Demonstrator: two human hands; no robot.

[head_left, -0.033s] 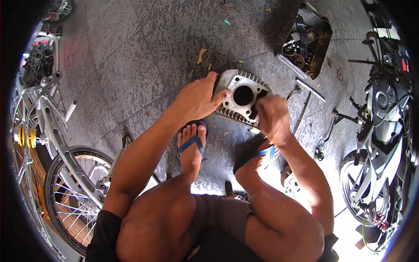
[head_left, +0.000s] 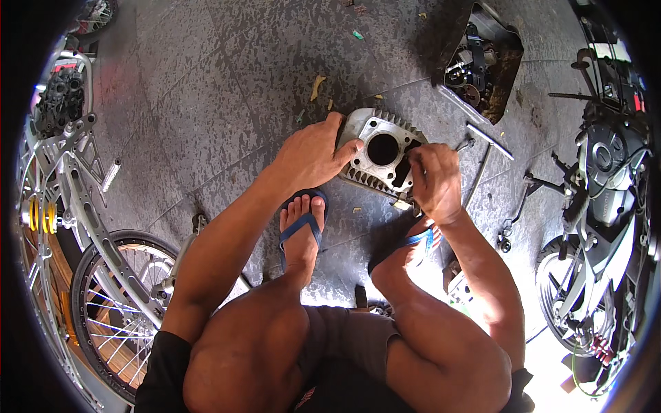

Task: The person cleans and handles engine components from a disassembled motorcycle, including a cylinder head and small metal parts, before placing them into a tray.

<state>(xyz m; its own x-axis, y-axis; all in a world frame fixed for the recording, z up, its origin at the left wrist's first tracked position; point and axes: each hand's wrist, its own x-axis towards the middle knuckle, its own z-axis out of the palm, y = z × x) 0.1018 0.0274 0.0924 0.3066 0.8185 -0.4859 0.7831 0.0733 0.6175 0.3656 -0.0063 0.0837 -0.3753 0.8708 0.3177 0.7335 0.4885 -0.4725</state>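
Note:
A finned metal engine cylinder block (head_left: 363,155) rests on the floor in front of my feet, its round bore and flat face turned up. My left hand (head_left: 317,155) grips its left side, thumb on the face edge and fingers round the outer wall. At the opposite side, my right hand (head_left: 438,177) is closed, with fingers curled and tips by the dark slot right of the bore. Whatever those fingers may pinch is too small or hidden to name.
An oily tray (head_left: 511,76) of engine parts lies at the far right, with metal bars (head_left: 490,142) beside it. A motorcycle (head_left: 606,186) stands on the right. A silver frame (head_left: 103,255) and spoked wheel (head_left: 86,289) are on the left. Blue flip-flops (head_left: 301,224) are on my feet.
My right hand has shifted and turned slightly at the block's right side, uncovering more of the slot and showing its fingers more clearly. My left hand keeps its place.

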